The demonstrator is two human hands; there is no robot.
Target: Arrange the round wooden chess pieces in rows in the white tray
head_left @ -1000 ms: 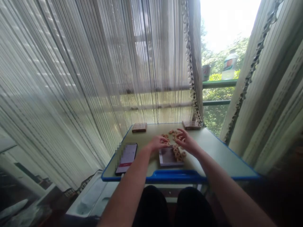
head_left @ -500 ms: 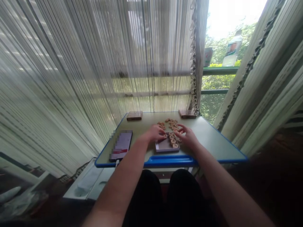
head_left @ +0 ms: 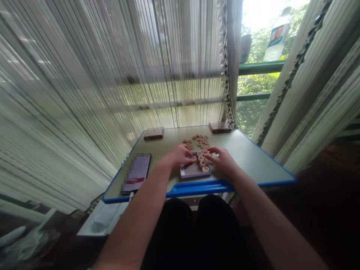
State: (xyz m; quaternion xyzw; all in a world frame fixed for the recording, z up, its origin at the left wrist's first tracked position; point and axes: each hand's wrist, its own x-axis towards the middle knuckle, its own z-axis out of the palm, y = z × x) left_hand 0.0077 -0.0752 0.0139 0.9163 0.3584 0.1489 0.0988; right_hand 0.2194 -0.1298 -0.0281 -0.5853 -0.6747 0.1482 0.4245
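Over the back left part of a shallow open box (head_left: 194, 175), my left hand (head_left: 179, 154) pinches a round wooden Chinese chess piece (head_left: 194, 159). A slanting row of pieces (head_left: 203, 163) with dark characters lies along the right side of the box. My right hand (head_left: 222, 159) reaches in from the right, its thumb and fingertips closed around another Chinese chess piece (head_left: 205, 150) at the box's back right corner. Some pieces by my right hand are partly hidden under its fingers. Loose pieces (head_left: 201, 139) lie scattered on the table behind the box.
The light table (head_left: 253, 165) has a blue rim and a blue front groove (head_left: 201, 187). A phone (head_left: 137, 172) with a cable lies at the left. Two flat brown boxes sit at the back, one left (head_left: 154, 133) and one right (head_left: 220, 127). String curtains (head_left: 157, 67) hang behind.
The camera view has shifted slightly. My right thumb and fingers have drawn closer together around a piece. My left hand stays at the box with its piece.
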